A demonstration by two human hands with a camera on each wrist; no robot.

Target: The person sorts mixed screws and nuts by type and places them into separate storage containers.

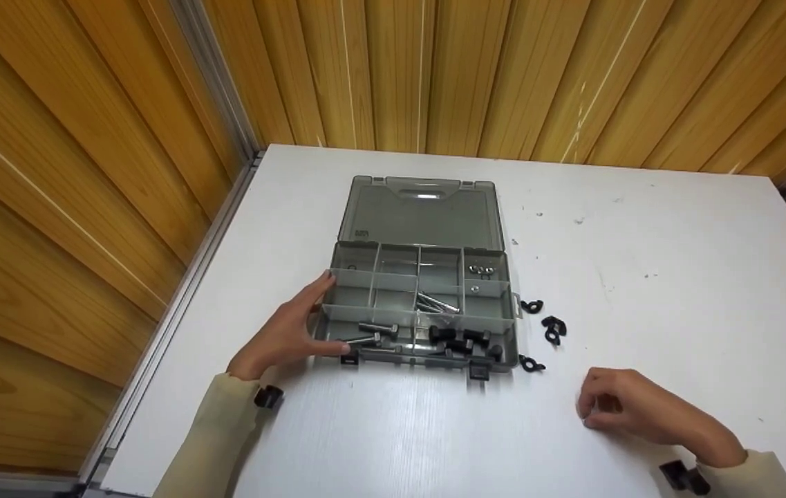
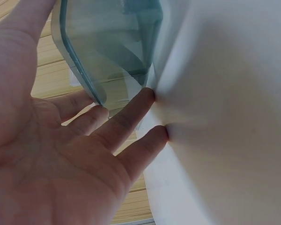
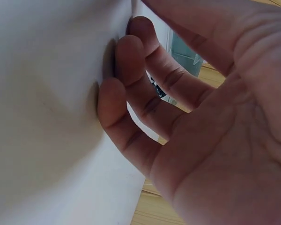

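A grey see-through compartment box (image 1: 396, 309) lies with its lid (image 1: 420, 211) folded back. My left hand (image 1: 289, 332) spans its front left corner, thumb on the front edge and index finger along the left side. In the left wrist view, its fingers are spread, and two fingertips touch the table. Silver bolts (image 1: 380, 328) lie in the front left compartment. Black bolts (image 1: 462, 339) fill the front right one. My right hand (image 1: 641, 408) rests to the right with curled fingertips on the table. Thumb and index tips come close together; anything between them is hidden.
Black wing nuts (image 1: 554, 325) lie on the white table (image 1: 676, 277) right of the box. Long silver rods (image 1: 436, 303) and small silver nuts (image 1: 481, 269) sit in other compartments. Wooden walls (image 1: 462, 76) stand behind and to the left.
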